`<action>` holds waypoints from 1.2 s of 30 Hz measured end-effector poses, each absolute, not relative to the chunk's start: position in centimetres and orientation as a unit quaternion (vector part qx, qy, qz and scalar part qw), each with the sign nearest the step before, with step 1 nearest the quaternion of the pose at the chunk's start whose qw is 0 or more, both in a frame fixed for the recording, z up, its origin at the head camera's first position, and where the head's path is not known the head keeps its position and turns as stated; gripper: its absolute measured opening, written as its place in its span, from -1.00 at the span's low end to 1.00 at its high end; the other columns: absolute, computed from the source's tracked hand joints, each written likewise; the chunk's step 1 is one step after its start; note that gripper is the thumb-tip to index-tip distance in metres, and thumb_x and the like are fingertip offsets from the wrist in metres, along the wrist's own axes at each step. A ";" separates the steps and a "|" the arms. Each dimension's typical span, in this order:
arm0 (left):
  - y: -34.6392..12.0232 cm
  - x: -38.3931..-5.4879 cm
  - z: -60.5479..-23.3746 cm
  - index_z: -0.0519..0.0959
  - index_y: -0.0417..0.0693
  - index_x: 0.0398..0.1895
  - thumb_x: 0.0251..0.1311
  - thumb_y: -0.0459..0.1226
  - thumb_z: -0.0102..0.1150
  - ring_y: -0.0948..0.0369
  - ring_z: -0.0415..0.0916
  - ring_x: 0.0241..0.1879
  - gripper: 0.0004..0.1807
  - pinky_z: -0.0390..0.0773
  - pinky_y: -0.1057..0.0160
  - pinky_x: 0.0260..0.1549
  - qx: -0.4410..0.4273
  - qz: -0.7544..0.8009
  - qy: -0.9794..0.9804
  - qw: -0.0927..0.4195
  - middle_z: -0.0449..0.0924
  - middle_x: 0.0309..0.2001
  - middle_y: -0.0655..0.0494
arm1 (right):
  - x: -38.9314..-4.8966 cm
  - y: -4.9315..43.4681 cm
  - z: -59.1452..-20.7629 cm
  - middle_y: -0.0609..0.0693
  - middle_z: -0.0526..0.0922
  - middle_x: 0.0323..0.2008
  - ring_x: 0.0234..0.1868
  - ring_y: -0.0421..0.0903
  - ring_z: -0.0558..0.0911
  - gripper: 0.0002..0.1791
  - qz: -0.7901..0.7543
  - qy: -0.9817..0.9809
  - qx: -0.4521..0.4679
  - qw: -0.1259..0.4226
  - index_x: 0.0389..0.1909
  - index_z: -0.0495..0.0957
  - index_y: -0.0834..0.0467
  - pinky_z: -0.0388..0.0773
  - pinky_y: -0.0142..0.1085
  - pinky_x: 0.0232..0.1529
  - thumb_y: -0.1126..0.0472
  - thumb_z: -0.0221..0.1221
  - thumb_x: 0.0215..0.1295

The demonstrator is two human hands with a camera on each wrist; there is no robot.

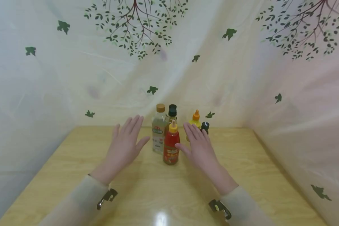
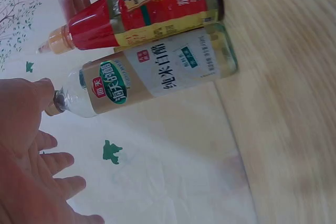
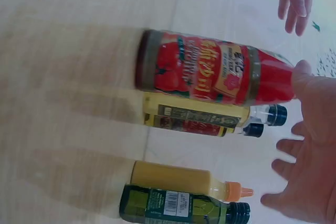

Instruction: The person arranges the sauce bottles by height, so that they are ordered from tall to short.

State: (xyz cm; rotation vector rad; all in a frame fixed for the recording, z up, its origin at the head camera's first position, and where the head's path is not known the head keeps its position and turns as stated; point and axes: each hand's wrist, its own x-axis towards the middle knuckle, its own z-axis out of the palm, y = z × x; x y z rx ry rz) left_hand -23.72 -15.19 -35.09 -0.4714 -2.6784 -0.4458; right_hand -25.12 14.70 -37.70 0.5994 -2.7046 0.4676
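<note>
1. My left hand is spread wide, fingers straight, beside the rice vinegar bottle.
2. My right hand is spread too, thumb overlapping the ketchup bottle; I can't tell whether they touch.
3. Both bottles stand toward the far edge of the tabletop, ketchup nearer me.
</note>
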 end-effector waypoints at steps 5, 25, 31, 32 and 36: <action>-14.5 -24.7 -34.0 0.04 -0.13 0.81 0.66 0.06 0.17 -0.21 0.05 0.70 -0.10 -0.05 -0.43 0.65 -0.186 -0.219 -0.938 0.193 0.09 0.75 -0.18 | -26.1 14.6 -37.0 0.11 0.27 0.70 0.67 0.25 0.26 -0.02 0.279 -0.924 0.220 0.141 0.80 0.08 0.02 0.18 0.31 0.65 -0.21 0.30 0.59; -12.7 -27.8 -32.4 0.09 -0.14 0.79 0.71 0.03 0.11 -0.20 0.11 0.68 -0.18 0.15 -0.28 0.65 -0.169 -0.336 -0.911 0.171 0.15 0.72 -0.19 | -27.3 12.7 -36.5 0.00 0.54 0.50 0.55 0.11 0.47 -0.31 0.455 -0.865 0.202 0.065 0.63 0.38 -0.07 0.34 0.29 0.58 -0.04 0.35 0.59; -12.1 -28.3 -32.4 0.13 -0.14 0.78 0.71 0.02 0.12 -0.19 0.13 0.68 -0.20 0.17 -0.27 0.65 -0.167 -0.366 -0.900 0.169 0.19 0.71 -0.19 | -27.7 12.8 -36.6 -0.03 0.57 0.46 0.54 0.06 0.48 -0.35 0.472 -0.854 0.208 0.067 0.60 0.41 -0.08 0.32 0.26 0.61 -0.02 0.34 0.61; -12.0 -28.5 -32.5 0.13 -0.14 0.77 0.71 0.02 0.12 -0.19 0.13 0.68 -0.20 0.17 -0.27 0.65 -0.167 -0.372 -0.898 0.166 0.19 0.71 -0.18 | -27.7 12.8 -36.7 -0.03 0.58 0.45 0.53 0.05 0.49 -0.36 0.475 -0.852 0.209 0.068 0.60 0.42 -0.07 0.32 0.24 0.61 -0.01 0.34 0.60; -11.6 -29.2 -32.7 0.14 -0.13 0.77 0.71 0.04 0.11 -0.17 0.14 0.68 -0.21 0.19 -0.27 0.64 -0.164 -0.388 -0.893 0.158 0.22 0.70 -0.14 | -27.9 12.8 -36.9 -0.04 0.60 0.43 0.51 0.03 0.51 -0.37 0.482 -0.848 0.208 0.072 0.59 0.43 -0.06 0.34 0.17 0.62 0.00 0.35 0.60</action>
